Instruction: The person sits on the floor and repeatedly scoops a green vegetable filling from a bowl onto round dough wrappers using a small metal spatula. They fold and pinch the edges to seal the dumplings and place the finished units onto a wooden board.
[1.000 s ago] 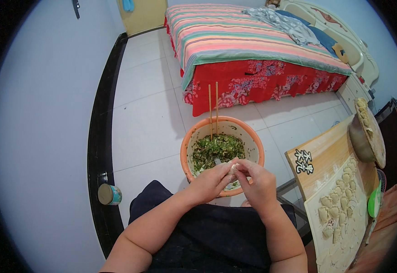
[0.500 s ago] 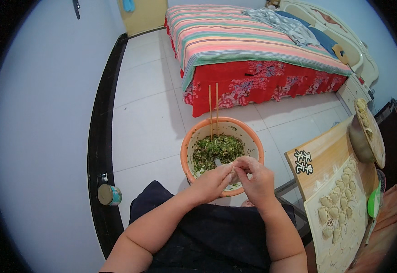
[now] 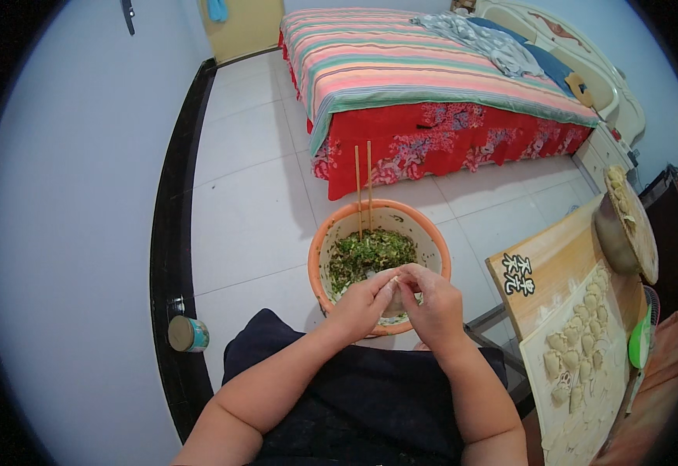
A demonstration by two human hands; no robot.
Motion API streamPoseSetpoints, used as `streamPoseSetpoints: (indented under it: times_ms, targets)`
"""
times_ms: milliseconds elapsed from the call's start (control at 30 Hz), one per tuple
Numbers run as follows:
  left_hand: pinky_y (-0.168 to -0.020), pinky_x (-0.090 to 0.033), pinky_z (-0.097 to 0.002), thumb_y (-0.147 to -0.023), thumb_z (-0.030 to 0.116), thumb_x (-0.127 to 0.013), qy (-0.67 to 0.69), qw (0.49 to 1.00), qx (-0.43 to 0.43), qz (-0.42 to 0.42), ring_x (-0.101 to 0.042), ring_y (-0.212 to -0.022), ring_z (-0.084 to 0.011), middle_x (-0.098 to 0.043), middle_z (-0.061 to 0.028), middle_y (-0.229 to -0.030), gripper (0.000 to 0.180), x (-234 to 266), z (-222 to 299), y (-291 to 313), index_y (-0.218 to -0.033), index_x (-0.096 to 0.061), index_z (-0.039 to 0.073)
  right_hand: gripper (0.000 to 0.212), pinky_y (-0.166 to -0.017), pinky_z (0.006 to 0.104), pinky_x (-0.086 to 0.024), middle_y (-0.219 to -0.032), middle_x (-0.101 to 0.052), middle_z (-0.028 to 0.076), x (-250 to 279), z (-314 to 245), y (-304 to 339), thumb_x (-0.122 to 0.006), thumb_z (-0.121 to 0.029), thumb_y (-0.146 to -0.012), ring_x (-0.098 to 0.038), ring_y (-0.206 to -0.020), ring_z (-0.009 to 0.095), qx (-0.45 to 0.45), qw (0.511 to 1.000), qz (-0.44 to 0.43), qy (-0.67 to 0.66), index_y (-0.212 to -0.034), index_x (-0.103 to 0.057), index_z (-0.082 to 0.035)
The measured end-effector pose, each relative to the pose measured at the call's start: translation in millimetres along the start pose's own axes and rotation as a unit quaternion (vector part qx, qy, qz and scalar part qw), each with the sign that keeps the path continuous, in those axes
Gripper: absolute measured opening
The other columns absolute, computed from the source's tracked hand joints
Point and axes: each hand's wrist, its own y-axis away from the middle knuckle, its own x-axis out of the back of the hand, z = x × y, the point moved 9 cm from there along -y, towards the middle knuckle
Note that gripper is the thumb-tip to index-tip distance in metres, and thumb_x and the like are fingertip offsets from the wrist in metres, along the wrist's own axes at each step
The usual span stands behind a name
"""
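My left hand (image 3: 360,307) and my right hand (image 3: 437,307) meet above the near side of a large basin (image 3: 315,262) with an orange rim. Fingers and thumbs of both pinch a pale dough dumpling (image 3: 395,281), mostly hidden behind them; flour whitens my fingertips. Chopped green filling (image 3: 374,250) lies in the basin below. Two long chopsticks (image 3: 359,186) stand upright in that filling. To my right, several shaped dumplings (image 3: 589,320) sit in rows on a floured white sheet, with flat dough wrappers (image 3: 576,439) at its near end.
A wooden board (image 3: 549,248) carries the white sheet. Toward its far end, a round tray (image 3: 646,248) holding more dumplings tilts on a pot-like vessel. A green bowl (image 3: 638,346) lies at the board's right edge. A can (image 3: 189,334) stands left by the wall; a striped bed (image 3: 447,70) is ahead.
Both hands have shifted slightly, their fingers drawing closer together at the top of the dumpling. The basin, chopsticks and board stay as they were.
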Motion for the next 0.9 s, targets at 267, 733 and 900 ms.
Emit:
streamPoseSetpoints:
  times_ms: [267,733,900]
  targets:
    - [-0.084,-0.048,-0.0325,-0.095,0.017,-0.047,0.003,0.999,-0.013,0.053,-0.063,-0.099,-0.0244,-0.065,-0.016,-0.109,0.032,2,-6,0,-0.124,-0.056,0.004,0.038,-0.071,0.0295,-0.056,-0.086,-0.068,0.01,3,3,0,-0.068,0.002,-0.078,-0.069,-0.079,0.021,-0.027,1.0,0.008,-0.005,-0.114,-0.059,-0.004]
    - [-0.093,-0.044,-0.029,-0.097,0.014,-0.046,-0.06,0.995,-0.08,0.001,-0.054,-0.111,-0.0168,-0.057,-0.0118,-0.123,0.036,0,2,0,-0.131,-0.048,0.002,0.037,-0.066,0.0353,-0.052,-0.085,-0.066,0.012,3,11,6,-0.066,-0.002,-0.079,-0.065,-0.076,0.027,-0.04,0.997,0.03,-0.055,-0.115,-0.059,-0.006]
    - [-0.094,-0.043,-0.0312,-0.095,0.012,-0.048,0.005,0.999,-0.047,0.0,-0.055,-0.112,-0.0216,-0.056,-0.0136,-0.122,0.036,-3,0,-1,-0.13,-0.049,0.001,0.039,-0.069,0.0346,-0.053,-0.087,-0.067,0.012,6,15,6,-0.065,-0.001,-0.079,-0.066,-0.078,0.026,-0.085,0.994,0.009,-0.068,-0.117,-0.058,-0.006]
